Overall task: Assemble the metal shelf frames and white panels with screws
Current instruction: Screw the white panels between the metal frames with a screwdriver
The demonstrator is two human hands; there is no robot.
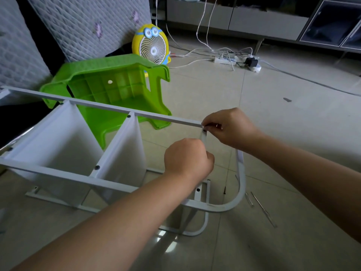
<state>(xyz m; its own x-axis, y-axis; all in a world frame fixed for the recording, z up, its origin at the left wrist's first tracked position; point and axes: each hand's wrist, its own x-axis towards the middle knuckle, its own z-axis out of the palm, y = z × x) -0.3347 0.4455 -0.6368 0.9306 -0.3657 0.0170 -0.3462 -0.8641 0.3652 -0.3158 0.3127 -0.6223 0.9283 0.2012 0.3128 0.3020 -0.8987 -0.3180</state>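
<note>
**Shelf on its side, both hands at the right-hand corner**

The shelf frame (pixel 58 173) lies on its side on the tiled floor (pixel 273 133), its left end cut off by the picture's edge. Two white panels (pixel 58 141) stand between the far rail (pixel 97 105) and the near one. Six dark screw heads (pixel 97 167) can be counted along the metal.

The right hand (pixel 228 128) sits at the corner where the far rail meets a cross-bar (pixel 204 136). Its thumb and forefinger pinch a small dark piece (pixel 212 125) – too small to tell whether screw or tool. The left hand (pixel 187 159) is curled into a fist and seems to grip the cross-bar lower down, though the hand itself hides what lies inside it.

On the floor to the right of the frame lie two thin metal rods (pixel 263 209) and one loose dark screw (pixel 225 190). Behind – one green stool (pixel 109 89) tipped over, one yellow fan (pixel 150 45) and a power strip (pixel 222 60) with tangled cords.
</note>
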